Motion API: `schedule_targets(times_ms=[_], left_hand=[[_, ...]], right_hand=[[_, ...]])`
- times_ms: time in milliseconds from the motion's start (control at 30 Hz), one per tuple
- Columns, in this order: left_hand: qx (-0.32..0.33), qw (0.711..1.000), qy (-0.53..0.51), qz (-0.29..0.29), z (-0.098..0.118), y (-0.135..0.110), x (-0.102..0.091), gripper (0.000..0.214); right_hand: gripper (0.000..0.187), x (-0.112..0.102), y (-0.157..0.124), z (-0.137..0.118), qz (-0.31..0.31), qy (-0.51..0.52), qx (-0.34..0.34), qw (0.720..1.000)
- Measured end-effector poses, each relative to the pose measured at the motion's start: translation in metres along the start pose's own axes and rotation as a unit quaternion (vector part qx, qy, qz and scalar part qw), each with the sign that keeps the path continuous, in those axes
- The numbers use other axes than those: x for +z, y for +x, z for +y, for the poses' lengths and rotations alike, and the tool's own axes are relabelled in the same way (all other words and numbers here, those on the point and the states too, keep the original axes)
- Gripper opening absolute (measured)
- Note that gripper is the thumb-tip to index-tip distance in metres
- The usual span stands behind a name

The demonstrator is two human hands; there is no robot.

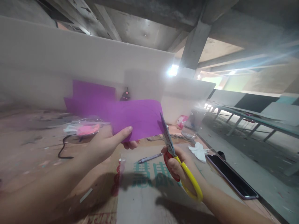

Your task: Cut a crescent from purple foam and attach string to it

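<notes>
My left hand (108, 141) pinches the lower edge of a purple paper sheet (130, 116) and holds it up above the table. My right hand (178, 165) grips scissors (174, 152) with red and yellow handles, fingers through the loops. The blades point up and meet the right edge of the purple sheet. More purple paper (93, 91) shows behind the held sheet, blurred.
A cardboard sheet with green print (149, 186) lies under my hands. A pen (149, 158) lies on it, a phone (231, 177) and a crumpled white tissue (198, 151) to the right. A clear bag with pink items (85, 128) and a black cable (63, 149) lie at left.
</notes>
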State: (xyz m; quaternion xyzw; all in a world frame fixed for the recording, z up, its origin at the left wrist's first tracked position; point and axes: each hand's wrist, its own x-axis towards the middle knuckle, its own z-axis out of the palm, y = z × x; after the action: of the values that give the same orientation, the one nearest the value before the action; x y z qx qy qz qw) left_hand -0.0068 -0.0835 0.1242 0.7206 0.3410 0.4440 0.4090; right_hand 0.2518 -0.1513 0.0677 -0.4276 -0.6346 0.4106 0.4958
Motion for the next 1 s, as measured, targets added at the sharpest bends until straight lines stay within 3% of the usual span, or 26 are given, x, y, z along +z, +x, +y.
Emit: schedule_targets(times_ms=[767,1000], left_hand=[[-0.02,1.0,0.018,-0.001,-0.0052,0.0037,-0.0031,0.048],[-0.021,0.998,0.041,0.041,-0.0053,0.008,-0.0079,0.051]], right_hand=[[0.054,-0.0001,-0.0007,0.0018,-0.009,0.009,0.017,1.0],[0.054,0.0011,-0.0012,0.0028,-0.006,-0.013,0.018,1.0]])
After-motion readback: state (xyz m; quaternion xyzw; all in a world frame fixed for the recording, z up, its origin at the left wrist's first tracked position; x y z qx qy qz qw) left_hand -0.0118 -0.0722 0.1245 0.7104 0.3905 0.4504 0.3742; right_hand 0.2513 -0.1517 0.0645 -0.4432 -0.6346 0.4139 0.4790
